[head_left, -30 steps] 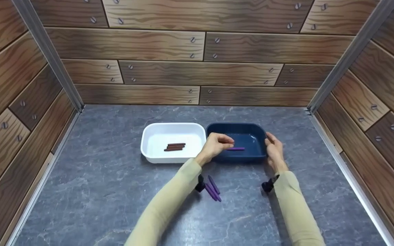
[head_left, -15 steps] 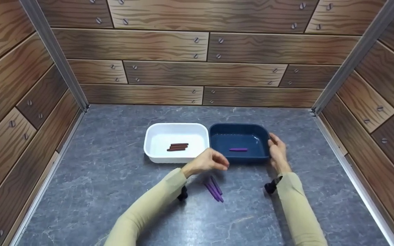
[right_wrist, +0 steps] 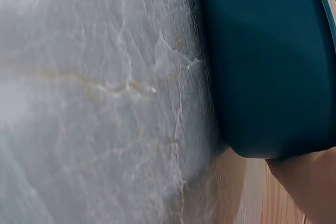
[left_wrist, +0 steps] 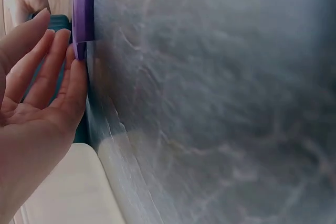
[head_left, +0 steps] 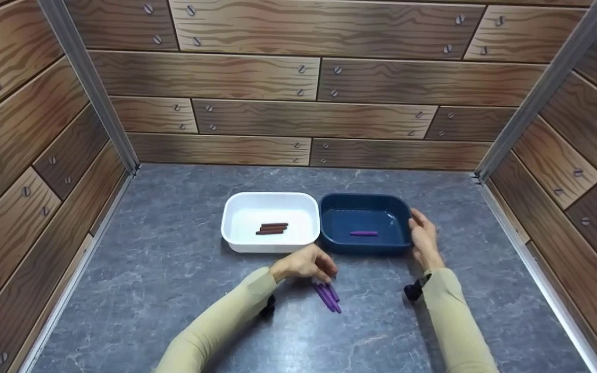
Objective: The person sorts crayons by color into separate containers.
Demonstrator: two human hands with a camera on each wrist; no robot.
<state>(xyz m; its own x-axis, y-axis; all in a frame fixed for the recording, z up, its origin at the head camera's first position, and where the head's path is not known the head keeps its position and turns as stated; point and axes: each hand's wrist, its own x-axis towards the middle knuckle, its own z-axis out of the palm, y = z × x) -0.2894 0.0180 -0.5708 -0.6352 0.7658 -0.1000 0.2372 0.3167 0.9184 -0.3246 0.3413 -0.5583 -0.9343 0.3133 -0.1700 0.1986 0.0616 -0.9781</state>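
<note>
Several purple crayons (head_left: 328, 297) lie bunched on the grey tabletop. Over their far ends my left hand (head_left: 306, 262) hovers palm down, its fingers loosely bent. In the left wrist view its thumb stands apart from the fingers, and a fingertip is close beside a purple crayon (left_wrist: 83, 9); contact is hard to tell. My right hand (head_left: 424, 237) holds the right end of the dark blue tray (head_left: 366, 248), thumb at the rim; its other fingers are partly hidden. One purple crayon (head_left: 364, 233) lies in that tray.
A white tray (head_left: 270, 248) adjoins the blue one on the left, with several brown crayons (head_left: 272, 228) inside. Wood-patterned panels (head_left: 257, 119) enclose the tabletop (head_left: 174, 248) at the back and both sides.
My left hand has come away from the blue tray, leaving a purple crayon in it, and moved toward me to the purple bunch. My right hand keeps its place on the tray.
</note>
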